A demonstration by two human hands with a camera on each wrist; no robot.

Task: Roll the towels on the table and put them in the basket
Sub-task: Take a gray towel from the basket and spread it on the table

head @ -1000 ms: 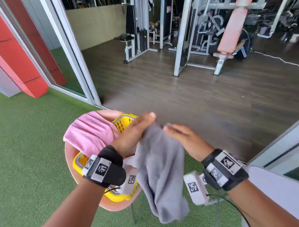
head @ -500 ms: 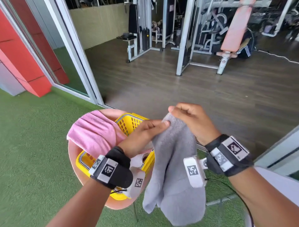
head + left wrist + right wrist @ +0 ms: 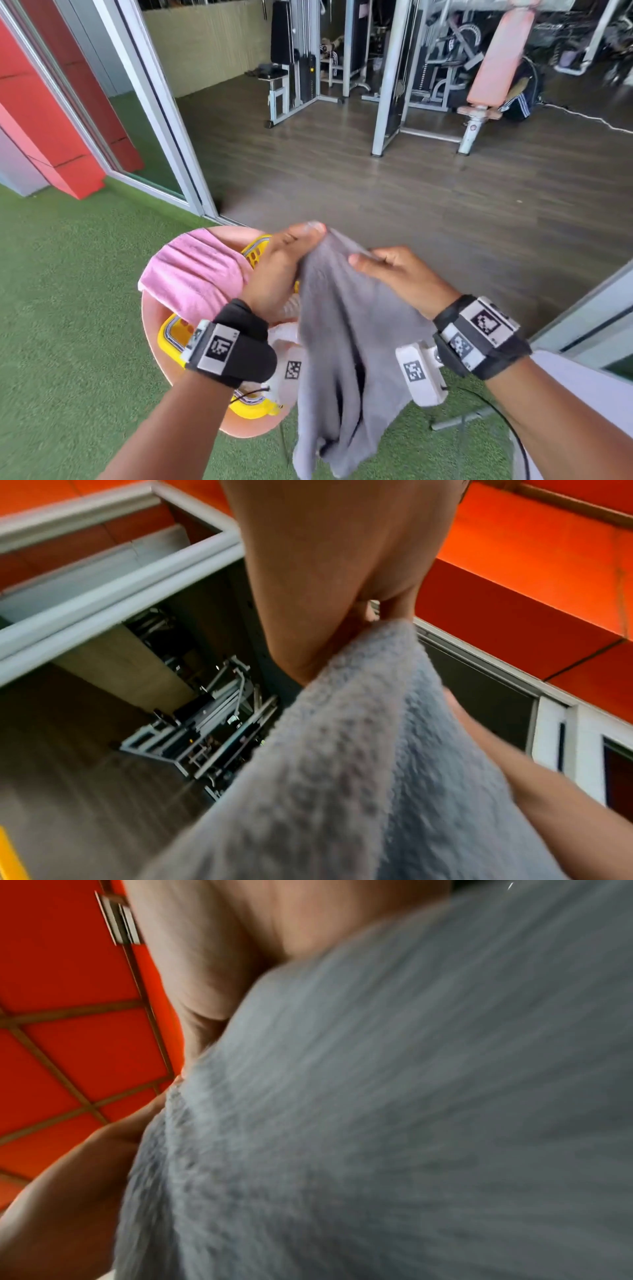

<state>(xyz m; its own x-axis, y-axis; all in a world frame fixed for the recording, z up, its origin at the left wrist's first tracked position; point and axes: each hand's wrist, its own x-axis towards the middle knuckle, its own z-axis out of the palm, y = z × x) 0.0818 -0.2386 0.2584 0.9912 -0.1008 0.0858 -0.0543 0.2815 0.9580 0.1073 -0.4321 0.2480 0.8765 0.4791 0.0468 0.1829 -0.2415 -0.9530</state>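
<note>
A grey towel [image 3: 346, 342] hangs in the air in front of me, held by its top edge. My left hand [image 3: 291, 257] pinches the left end of that edge, and my right hand [image 3: 387, 270] grips the right end. The same grey towel [image 3: 359, 764] fills the left wrist view below the pinching fingers, and it [image 3: 394, 1110] blurs across most of the right wrist view. Below my left arm a yellow basket [image 3: 171, 337] stands on a small round pink table [image 3: 150, 329]. A pink towel [image 3: 195, 274] lies across the basket's far end.
Green artificial turf [image 3: 68, 325] surrounds the table. A sliding door frame [image 3: 164, 113] opens onto a dark wooden gym floor with weight machines [image 3: 387, 68]. A red wall block [image 3: 68, 144] stands at the left. A white glass door [image 3: 582, 318] is at the right.
My hands have changed places on the towel's top edge: the left rose to the top corner, the right dropped and slid right. The towel has spread wider between them.
</note>
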